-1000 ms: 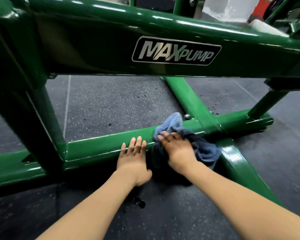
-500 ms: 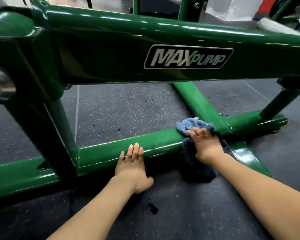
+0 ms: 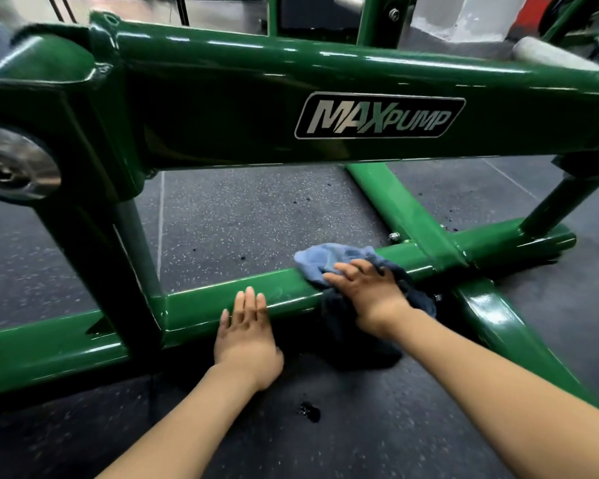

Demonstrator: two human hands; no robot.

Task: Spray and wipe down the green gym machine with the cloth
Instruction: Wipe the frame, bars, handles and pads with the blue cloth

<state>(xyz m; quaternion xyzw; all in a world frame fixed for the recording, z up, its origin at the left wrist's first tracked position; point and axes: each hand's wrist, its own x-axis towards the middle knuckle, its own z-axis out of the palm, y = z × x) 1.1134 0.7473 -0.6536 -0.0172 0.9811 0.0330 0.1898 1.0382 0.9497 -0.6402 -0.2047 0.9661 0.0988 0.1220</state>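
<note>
Speckled gym floor [image 3: 256, 219], wet spots. My right hand [image 3: 370, 292] presses cloth [image 3: 329, 259] flat on machine [image 3: 222, 299] rail, fingers spread; left hand [image 3: 246, 337] braces, spread. Wet rail could let the left slip.

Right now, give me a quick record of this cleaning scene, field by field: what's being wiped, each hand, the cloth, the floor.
machine: green gym machine, MAXPUMP badge on the upper beam
part being wiped: low floor bar, left of the frame junction
right hand: fingers spread, pressing the cloth onto the bar
left hand: flat, fingers straight, resting against the bar, holding nothing
cloth: blue, draped over the bar, its darker part hanging down the near side
floor: dark speckled rubber, a dark wet spot near the left wrist
spray bottle: not in view
</note>
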